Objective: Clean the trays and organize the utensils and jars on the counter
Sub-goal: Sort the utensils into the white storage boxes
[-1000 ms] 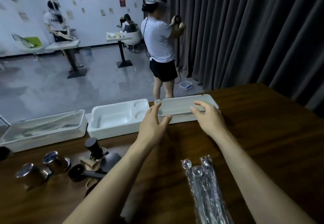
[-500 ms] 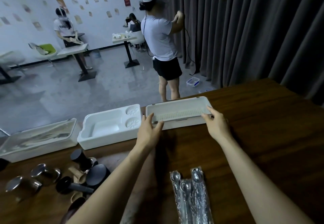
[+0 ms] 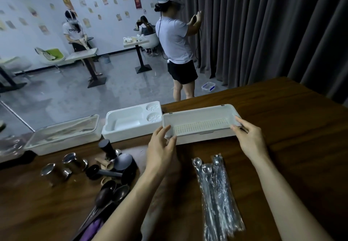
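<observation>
With my left hand (image 3: 162,144) and right hand (image 3: 248,137) each pinching an end, I've tipped the white slotted plastic tray (image 3: 199,125) toward me, exposing its floor for cleaning.

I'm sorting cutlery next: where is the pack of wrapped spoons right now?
In the head view, the wrapped spoons lie right of centre on the wooden counter, nearer the camera than the slotted white tray and right of the dark ladles.
</observation>
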The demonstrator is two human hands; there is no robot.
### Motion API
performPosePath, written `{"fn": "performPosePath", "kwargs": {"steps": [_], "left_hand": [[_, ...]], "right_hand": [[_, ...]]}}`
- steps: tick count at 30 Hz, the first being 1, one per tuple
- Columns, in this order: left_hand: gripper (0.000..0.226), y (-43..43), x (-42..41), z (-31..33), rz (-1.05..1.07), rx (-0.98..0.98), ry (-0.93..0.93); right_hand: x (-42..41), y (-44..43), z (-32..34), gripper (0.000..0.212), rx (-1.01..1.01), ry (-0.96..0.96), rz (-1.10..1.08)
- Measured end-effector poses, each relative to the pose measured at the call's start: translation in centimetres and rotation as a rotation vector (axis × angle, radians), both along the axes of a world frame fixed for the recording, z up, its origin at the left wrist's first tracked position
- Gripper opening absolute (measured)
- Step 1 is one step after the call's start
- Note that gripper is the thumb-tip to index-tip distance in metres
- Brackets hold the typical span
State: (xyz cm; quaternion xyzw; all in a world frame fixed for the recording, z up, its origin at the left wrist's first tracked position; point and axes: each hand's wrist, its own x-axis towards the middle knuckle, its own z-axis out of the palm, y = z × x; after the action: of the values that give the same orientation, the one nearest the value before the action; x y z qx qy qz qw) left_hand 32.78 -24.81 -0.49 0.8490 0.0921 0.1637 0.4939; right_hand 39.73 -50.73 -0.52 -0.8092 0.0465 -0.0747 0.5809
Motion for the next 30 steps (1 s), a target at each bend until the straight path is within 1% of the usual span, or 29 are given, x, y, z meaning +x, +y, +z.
{"fn": "performPosePath", "kwargs": {"steps": [6, 8, 13, 17, 20, 23, 30], "left_hand": [[0.04, 2.6, -8.0, -0.6, -0.039, -0.054, -0.014], [0.04, 3.4, -10.3, -0.9, -0.067, -0.043, -0.024], [0.047, 3.7, -14.3, -0.5, -0.15, -0.029, -0.002], [0.047, 1.9, -14.7, 1.1, -0.256, -0.071, 0.053], [0.051, 0.2, -14.0, 2.5, -0.364, -0.092, 0.055], [0.053, -1.9, -12.7, 3.2, -0.415, -0.145, 0.083], [0.055, -7.5, -7.8, 1.6, -0.458, -0.205, 0.17]], "right_hand": [[-8.1, 2.0, 1.3, 0.047, -0.012, -0.04, 0.0], [-11.1, 2.6, 1.5, 0.047, -0.022, -0.053, -0.01], [-17.7, 2.6, 2.5, 0.052, -0.122, -0.028, -0.055], [-21.7, 0.6, 3.3, 0.042, -0.21, -0.06, -0.194], [-23.7, -0.9, 3.6, 0.04, -0.244, -0.078, -0.277], [-24.5, -3.2, 2.7, 0.04, -0.274, -0.07, -0.307], [-23.4, -8.4, 0.4, 0.03, -0.432, -0.061, -0.295]]}}
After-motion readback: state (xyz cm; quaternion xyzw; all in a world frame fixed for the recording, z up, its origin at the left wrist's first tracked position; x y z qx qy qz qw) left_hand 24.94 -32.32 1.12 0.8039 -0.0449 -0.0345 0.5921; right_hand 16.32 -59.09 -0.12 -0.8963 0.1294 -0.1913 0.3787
